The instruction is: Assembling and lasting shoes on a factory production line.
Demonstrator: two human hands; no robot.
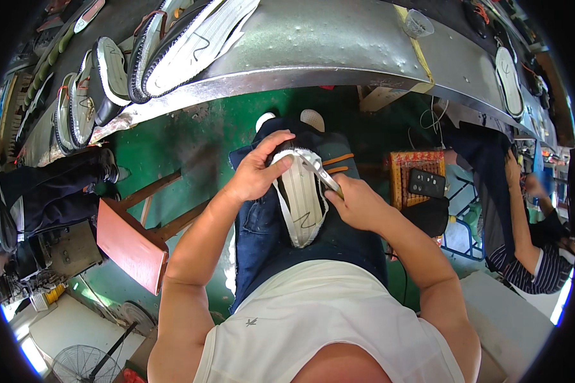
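Note:
A shoe upper [302, 207] rests sole side up on my lap, its pale insole board marked with a dark scribble and edged in white. My left hand [262, 167] is closed around its far left edge, thumb on the sole side and fingers over the far end. In my right hand [358, 203] is a pair of metal pliers [314, 167]. Their silver head reaches the upper's far right edge; whether the jaws grip material is too small to tell. Two orange strips [338, 163] lie just right of the shoe, over my dark blue trousers [252, 223].
Ahead stands a metal-topped bench [326, 45] with several unfinished shoes [185, 54] at left and a clear plastic cup [418, 23]. A dark remote-like device [427, 183] sits on a woven seat [399, 172] at right. A reddish stool [131, 242] is left. People work at both sides.

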